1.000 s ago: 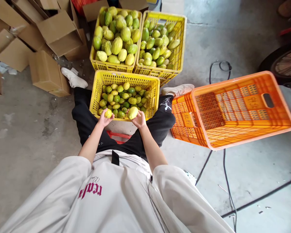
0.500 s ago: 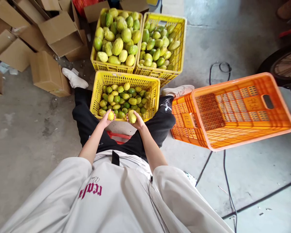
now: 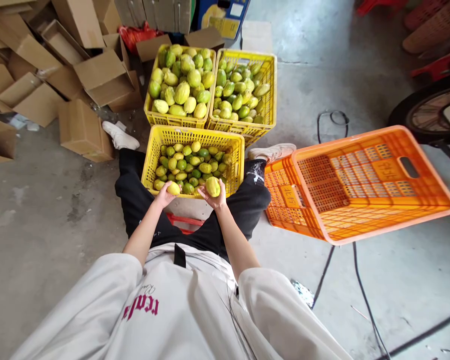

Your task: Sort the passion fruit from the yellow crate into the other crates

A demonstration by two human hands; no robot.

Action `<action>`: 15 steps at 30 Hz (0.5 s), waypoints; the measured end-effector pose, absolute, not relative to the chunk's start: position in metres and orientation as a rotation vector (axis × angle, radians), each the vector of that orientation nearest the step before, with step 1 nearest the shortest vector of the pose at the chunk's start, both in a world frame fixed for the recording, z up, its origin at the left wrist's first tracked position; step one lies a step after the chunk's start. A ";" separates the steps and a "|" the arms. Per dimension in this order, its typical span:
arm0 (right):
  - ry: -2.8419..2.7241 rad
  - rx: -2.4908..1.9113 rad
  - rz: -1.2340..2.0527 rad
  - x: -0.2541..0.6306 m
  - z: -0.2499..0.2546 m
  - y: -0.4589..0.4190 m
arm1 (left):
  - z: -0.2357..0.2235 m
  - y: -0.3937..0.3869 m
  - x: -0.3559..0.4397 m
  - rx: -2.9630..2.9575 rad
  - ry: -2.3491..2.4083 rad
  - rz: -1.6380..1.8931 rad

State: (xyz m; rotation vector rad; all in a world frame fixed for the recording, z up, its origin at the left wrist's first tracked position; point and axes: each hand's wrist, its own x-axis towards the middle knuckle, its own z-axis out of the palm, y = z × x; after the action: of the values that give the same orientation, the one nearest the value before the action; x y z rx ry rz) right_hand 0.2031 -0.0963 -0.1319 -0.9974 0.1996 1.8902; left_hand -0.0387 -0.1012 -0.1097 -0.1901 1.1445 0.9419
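Fruit, small and yellow (image 3: 173, 189), sits in the left hand (image 3: 165, 195) over the front edge of the near yellow crate (image 3: 194, 134), the fingers partly closed about it. A larger yellow-green fruit (image 3: 212, 186) is in the right hand (image 3: 216, 199), at the same edge but farther right; the fingers and thumb curve around its sides, opened about as wide as the fruit, leaving its upper face bare. Inside the near yellow crate lies a loose layer of small green and yellow fruits (image 3: 193, 161). Directly behind that crate stand the heaped yellow crate (image 3: 172, 120), on the left, and a second rear crate (image 3: 243, 131), on the right, partly filled with green and yellow fruits. Black-trousered legs (image 3: 134, 192) spread to either side of the near yellow crate, with a white shoe (image 3: 120, 136) off its left side and a pale shoe (image 3: 273, 152) off its right. Farther right of it is an orange crate (image 3: 388, 170), its slatted interior showing. Cardboard boxes (image 3: 82, 127) lie beyond it to the left.
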 end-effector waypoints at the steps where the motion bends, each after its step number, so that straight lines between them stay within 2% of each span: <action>1: 0.213 -1.021 1.854 0.203 -0.133 -0.096 | -0.111 -0.102 -0.039 -0.195 1.159 0.931; 15: 0.110 -1.075 1.883 0.200 -0.138 -0.095 | -0.113 -0.101 -0.038 -0.180 1.105 0.991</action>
State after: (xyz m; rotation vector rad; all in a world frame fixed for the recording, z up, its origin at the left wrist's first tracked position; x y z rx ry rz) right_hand 0.1997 -0.0952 -0.1381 -1.0751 0.1100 1.8830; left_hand -0.0378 -0.1014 -0.1126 -0.1805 1.1050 0.9910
